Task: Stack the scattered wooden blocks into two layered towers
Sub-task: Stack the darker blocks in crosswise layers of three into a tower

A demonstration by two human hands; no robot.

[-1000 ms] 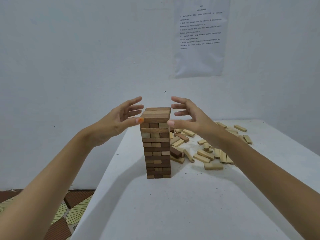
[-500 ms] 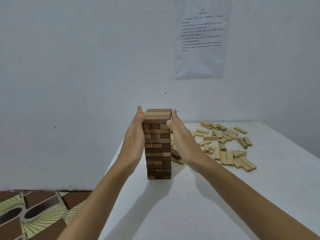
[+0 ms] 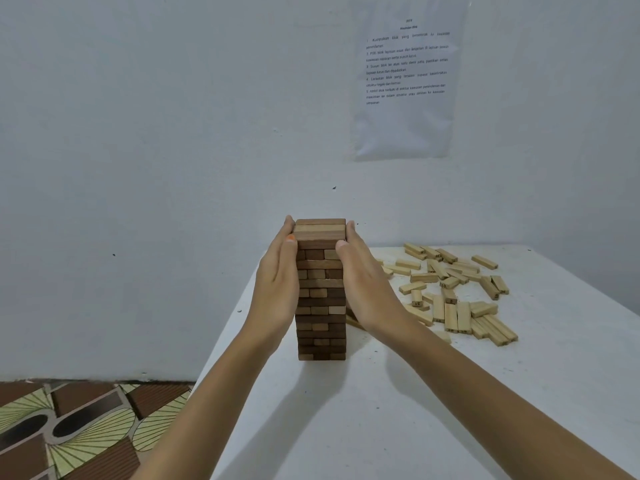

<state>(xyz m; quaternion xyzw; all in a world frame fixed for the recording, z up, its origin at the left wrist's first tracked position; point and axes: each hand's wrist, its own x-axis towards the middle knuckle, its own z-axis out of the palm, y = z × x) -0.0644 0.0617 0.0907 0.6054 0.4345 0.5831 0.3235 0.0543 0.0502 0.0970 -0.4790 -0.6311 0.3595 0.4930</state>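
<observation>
On the white tabletop the dark tower stands near the left edge, with pale loose blocks strewn to its right. The left hand and right hand, apart a second ago, now press flat-fingered against its sides. I'd say they're squaring the first tower.

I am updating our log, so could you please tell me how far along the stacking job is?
Done: one tall tower stands on the white table. In hand: the left hand and right hand press flat against its sides, apparently squaring it. Left: the pale loose blocks lie scattered to its right, with no second tower begun.
</observation>
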